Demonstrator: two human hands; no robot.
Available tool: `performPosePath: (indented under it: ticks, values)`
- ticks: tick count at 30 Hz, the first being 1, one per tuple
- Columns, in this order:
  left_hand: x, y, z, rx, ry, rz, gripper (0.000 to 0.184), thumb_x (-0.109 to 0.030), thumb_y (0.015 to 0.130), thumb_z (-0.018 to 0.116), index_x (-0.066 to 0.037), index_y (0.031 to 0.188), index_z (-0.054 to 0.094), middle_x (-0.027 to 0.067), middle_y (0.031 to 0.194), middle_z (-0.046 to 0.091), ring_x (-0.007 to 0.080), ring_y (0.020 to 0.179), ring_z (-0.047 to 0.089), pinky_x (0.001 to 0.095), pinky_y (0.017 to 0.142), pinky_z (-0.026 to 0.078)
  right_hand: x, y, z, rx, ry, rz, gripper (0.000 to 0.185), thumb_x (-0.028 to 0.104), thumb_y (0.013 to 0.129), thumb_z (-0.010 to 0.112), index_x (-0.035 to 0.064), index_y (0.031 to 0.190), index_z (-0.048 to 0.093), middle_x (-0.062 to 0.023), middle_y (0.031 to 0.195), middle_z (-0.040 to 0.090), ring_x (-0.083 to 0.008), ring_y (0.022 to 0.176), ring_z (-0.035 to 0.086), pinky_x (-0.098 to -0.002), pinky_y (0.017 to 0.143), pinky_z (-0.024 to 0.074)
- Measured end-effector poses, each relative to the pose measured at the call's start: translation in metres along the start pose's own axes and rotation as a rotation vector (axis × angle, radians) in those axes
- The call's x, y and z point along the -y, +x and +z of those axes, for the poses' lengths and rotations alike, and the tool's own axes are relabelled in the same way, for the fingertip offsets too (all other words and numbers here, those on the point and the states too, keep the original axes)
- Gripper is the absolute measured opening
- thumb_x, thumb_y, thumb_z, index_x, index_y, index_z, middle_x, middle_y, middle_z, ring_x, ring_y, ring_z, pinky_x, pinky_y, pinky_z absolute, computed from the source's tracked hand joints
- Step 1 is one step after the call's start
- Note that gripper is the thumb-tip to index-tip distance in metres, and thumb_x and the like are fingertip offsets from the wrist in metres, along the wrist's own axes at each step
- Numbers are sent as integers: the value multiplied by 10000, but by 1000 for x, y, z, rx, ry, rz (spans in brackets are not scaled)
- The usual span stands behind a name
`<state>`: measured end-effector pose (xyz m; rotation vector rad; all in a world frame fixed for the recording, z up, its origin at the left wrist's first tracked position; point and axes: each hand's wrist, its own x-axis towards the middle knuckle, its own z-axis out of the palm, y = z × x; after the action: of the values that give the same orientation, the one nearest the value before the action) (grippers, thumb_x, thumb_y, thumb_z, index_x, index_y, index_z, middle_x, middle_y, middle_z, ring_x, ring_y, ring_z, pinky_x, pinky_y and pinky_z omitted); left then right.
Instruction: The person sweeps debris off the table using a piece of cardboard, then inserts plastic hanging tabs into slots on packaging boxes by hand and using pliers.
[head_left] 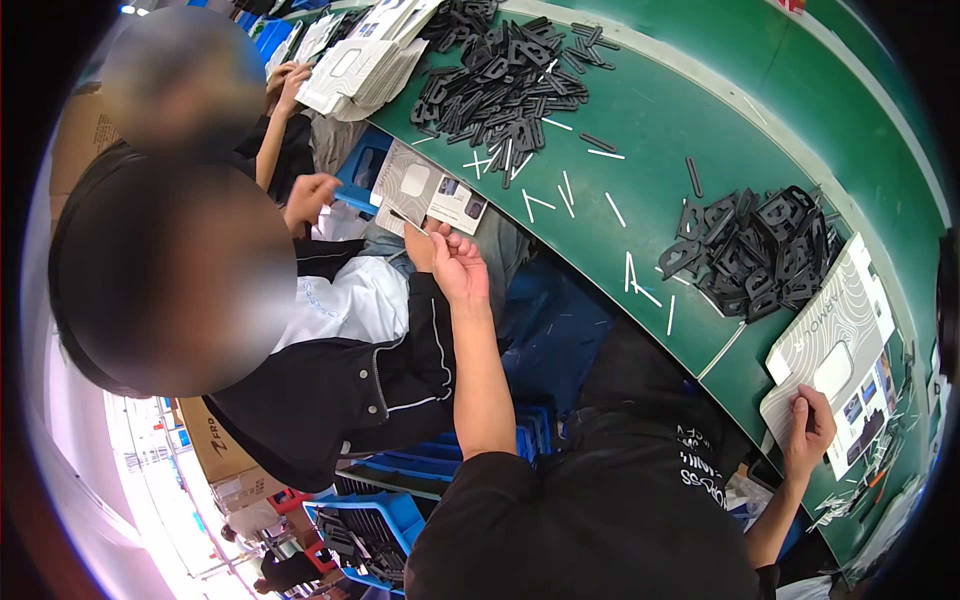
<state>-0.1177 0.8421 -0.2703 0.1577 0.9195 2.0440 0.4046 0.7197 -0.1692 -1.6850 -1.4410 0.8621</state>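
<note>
My left hand (pixel 460 268) is raised palm up beyond the table's near edge, beside a co-worker. Its fingertips are pinched on a thin white strip (pixel 409 222). At the right, my right hand (pixel 812 424) has its fingers curled at the near edge of a flat printed cardboard sheet (pixel 808 335), which has a rounded cut-out and wavy lines. Just left of this sheet lies a heap of black plastic hangers (pixel 755 250). Loose white strips (pixel 615 209) are scattered over the green table (pixel 650 110).
A co-worker's hand (pixel 312 198) is near another printed sheet (pixel 410 178). Farther up are a large black hanger pile (pixel 500 85) and stacked cardboard (pixel 365 65). More strips and an orange-tipped tool lie at the far right. Blue crates (pixel 400 510) stand below.
</note>
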Motion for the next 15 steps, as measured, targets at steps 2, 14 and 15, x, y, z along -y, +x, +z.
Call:
performPosePath:
  ticks: [2, 14, 15]
  values:
    - [2, 3, -4, 37, 1, 10, 220, -190, 1064, 474, -66, 1240, 517, 18, 971, 591, 60, 618, 469, 192, 509, 384, -1, 1, 0, 2, 0, -4, 155, 17, 939, 567, -46, 1049, 655, -91, 862, 636, -171, 751, 559, -257, 727, 447]
    - [4, -23, 44, -69, 114, 103, 211, -208, 1065, 475, -41, 1165, 555, 6, 749, 554, 58, 567, 449, 185, 498, 365, 3, 2, 3, -64, -68, -24, 140, 11, 891, 594, -44, 983, 683, -90, 842, 652, -179, 738, 567, -268, 721, 453]
    - [4, -24, 45, -38, 210, 114, 217, -209, 1063, 478, -40, 1175, 555, 6, 737, 552, 58, 556, 443, 185, 490, 360, 3, 3, 3, -69, -71, -20, 139, 12, 885, 596, -43, 976, 685, -89, 840, 655, -181, 735, 569, -270, 722, 454]
